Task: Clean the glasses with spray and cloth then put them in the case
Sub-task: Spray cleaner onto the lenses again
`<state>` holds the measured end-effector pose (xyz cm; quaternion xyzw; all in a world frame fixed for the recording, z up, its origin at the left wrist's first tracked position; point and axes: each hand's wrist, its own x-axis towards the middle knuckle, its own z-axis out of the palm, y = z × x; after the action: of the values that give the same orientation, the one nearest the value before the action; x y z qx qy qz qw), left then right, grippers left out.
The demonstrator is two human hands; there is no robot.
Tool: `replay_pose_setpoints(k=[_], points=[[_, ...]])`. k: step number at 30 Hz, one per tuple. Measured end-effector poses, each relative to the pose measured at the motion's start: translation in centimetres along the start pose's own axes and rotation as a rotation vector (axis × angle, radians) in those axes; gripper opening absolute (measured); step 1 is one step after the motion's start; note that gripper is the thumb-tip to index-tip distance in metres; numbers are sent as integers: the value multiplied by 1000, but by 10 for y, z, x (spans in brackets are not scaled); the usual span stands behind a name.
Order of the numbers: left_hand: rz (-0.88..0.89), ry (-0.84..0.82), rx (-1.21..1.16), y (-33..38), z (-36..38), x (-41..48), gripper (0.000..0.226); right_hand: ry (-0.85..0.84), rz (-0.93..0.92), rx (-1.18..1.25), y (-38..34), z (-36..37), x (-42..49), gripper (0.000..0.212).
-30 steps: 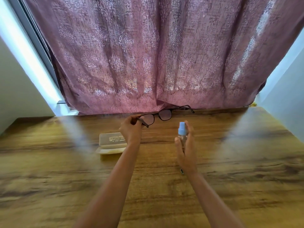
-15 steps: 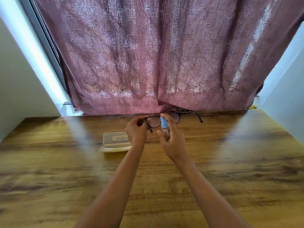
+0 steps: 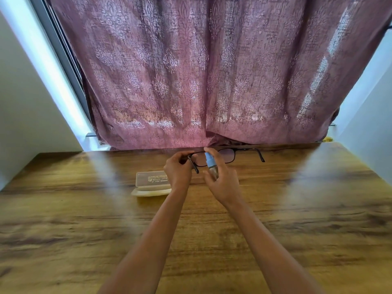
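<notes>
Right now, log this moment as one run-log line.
step: spray | left hand: holds glasses by one end | right hand: grips spray bottle at lens | case: open on table | cloth: not seen

Backlit curtain (image 3: 212, 81), pale glare streaks across tabletop (image 3: 84, 230), wide-angle edge warping

We see mauve patterned curtain (image 3: 191, 81) hanging | our wood-grain table (image 3: 63, 230) below it | pale wall (image 3: 25, 113) at left

A mauve patterned fabric curtain (image 3: 212, 81), backlit by daylight, hangs along the far edge of the brown wood-grain tabletop (image 3: 297, 230). Pale walls (image 3: 25, 102) flank it, with a grey window frame (image 3: 63, 58) at left.
</notes>
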<state>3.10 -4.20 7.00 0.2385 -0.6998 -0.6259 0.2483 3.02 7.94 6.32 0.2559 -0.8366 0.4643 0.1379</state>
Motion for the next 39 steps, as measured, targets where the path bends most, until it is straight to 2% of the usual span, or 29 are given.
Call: replay_pose_setpoints(k=[5,11,15,18,23,28,33,39], points=[[4,9,11,2,0,-1,17,-36,16,-55,3,1,0,53],[-1,11,14,3,-1,-1,13,-32,29,-41,3,2,2,60],[1,11,30,3,0,-3,15,-66,35,-94,3,1,0,54],[-14,8,-5,4,-1,-4,13,-14,30,-70,5,-3,-6,53],[-31,7,-25,2,-3,-7,9,114,17,-89,14,-23,-3,70],[-41,6,3,4,-3,-10,8,157,40,-162,22,-33,-3,58],[-40,7,23,5,-1,-13,9,124,86,-175,28,-31,-2,49],[-35,20,26,4,-1,-12,9,113,33,-154,30,-31,-3,52]])
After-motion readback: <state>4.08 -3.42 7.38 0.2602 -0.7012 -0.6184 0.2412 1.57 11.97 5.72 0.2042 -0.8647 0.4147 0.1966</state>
